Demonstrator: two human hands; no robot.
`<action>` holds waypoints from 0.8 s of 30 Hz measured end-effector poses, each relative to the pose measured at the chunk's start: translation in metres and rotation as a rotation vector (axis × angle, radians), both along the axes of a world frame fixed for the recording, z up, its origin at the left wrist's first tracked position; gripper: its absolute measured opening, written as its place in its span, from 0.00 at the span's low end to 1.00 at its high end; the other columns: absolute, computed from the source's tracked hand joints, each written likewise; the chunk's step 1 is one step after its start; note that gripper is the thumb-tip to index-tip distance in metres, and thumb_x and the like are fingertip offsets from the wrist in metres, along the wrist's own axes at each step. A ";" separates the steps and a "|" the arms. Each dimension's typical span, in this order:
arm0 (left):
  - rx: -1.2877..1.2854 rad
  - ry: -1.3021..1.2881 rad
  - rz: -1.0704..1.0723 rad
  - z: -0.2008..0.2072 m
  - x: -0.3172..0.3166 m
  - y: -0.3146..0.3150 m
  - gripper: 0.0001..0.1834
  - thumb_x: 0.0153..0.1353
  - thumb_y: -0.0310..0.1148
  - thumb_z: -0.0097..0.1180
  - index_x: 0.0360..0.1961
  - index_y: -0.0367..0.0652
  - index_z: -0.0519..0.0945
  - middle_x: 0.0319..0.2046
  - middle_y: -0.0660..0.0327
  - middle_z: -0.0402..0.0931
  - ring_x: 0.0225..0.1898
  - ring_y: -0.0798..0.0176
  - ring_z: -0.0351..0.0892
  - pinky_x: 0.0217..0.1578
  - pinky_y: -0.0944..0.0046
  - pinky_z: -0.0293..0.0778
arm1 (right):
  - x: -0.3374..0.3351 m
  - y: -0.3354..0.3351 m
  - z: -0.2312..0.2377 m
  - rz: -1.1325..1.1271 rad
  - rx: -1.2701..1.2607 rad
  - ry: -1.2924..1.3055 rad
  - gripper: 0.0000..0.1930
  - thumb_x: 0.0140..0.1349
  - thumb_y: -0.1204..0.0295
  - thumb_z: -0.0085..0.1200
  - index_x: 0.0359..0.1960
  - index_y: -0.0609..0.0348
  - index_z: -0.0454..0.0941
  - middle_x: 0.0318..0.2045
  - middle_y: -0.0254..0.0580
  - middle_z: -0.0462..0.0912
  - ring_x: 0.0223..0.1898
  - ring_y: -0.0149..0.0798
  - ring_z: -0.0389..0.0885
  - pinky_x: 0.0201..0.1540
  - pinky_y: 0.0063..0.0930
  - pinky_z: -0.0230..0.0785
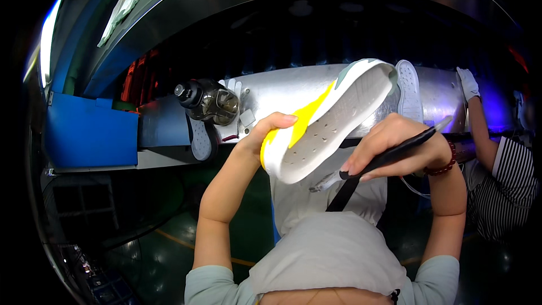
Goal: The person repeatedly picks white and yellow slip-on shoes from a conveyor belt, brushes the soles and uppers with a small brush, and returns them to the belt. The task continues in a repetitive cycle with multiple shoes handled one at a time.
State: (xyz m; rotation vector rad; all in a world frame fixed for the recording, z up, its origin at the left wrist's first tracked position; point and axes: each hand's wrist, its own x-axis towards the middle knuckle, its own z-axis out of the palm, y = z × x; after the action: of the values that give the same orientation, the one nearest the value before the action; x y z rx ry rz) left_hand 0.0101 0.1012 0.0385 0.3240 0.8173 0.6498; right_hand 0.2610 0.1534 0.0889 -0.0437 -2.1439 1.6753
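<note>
My left hand (pixel 266 130) is closed round the near end of a shoe sole (pixel 334 126), its thumb on the yellow side patch. The sole is white with yellow and grey-green areas. It is raised and tilted, its hollow inner face with small pits turned toward my right hand. In my right hand (pixel 396 144) is a slim black-handled brush (pixel 384 158), held like a pen. Its pale tip points down and left, just below the sole's near end. Whether the tip touches the sole I cannot tell.
A dark bottle (pixel 217 105) stands on the metal bench (pixel 262 91), a white glove behind it. Loose soles lie beside it (pixel 201 140) and farther right (pixel 409 93). At right, a co-worker's gloved hand (pixel 468 83) rests at the bench. A blue box (pixel 93 138) is at left.
</note>
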 end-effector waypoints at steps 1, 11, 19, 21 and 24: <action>-0.002 -0.004 0.011 0.003 0.001 -0.001 0.30 0.45 0.40 0.49 0.48 0.31 0.65 0.41 0.48 0.70 0.34 0.60 0.75 0.36 0.68 0.71 | 0.001 0.001 0.001 0.009 -0.013 0.032 0.08 0.42 0.79 0.59 0.28 0.65 0.77 0.30 0.47 0.79 0.33 0.39 0.79 0.39 0.26 0.71; -0.075 -0.125 0.024 -0.007 -0.025 -0.009 0.30 0.45 0.39 0.48 0.49 0.32 0.65 0.42 0.49 0.71 0.38 0.63 0.74 0.40 0.71 0.69 | 0.014 0.004 -0.010 -0.198 0.064 0.031 0.07 0.44 0.77 0.57 0.27 0.63 0.76 0.30 0.45 0.79 0.34 0.38 0.79 0.37 0.25 0.72; 0.147 -0.232 0.109 -0.009 -0.033 -0.014 0.32 0.49 0.46 0.45 0.52 0.36 0.63 0.47 0.51 0.67 0.44 0.60 0.70 0.45 0.65 0.66 | 0.023 -0.007 -0.013 -0.222 0.030 -0.031 0.08 0.43 0.78 0.58 0.28 0.62 0.77 0.30 0.44 0.79 0.34 0.38 0.79 0.40 0.26 0.71; 0.215 -0.258 0.154 -0.005 -0.032 -0.012 0.32 0.49 0.47 0.44 0.52 0.36 0.62 0.48 0.52 0.66 0.45 0.60 0.69 0.46 0.64 0.65 | 0.023 -0.001 -0.012 -0.489 0.046 -0.047 0.09 0.42 0.80 0.59 0.28 0.63 0.77 0.30 0.46 0.79 0.35 0.38 0.78 0.41 0.27 0.70; 0.346 -0.294 0.236 0.004 -0.031 -0.015 0.33 0.50 0.50 0.43 0.53 0.38 0.61 0.49 0.52 0.65 0.47 0.59 0.68 0.48 0.63 0.64 | 0.023 -0.007 -0.021 -0.364 -0.055 -0.106 0.08 0.41 0.80 0.59 0.26 0.64 0.77 0.30 0.46 0.79 0.35 0.38 0.79 0.41 0.26 0.70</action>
State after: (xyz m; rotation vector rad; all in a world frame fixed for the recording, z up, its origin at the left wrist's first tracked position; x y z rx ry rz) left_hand -0.0207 0.0861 0.0422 0.4367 0.4615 1.0376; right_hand 0.2838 0.1461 0.0677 -0.5170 -2.0131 1.5441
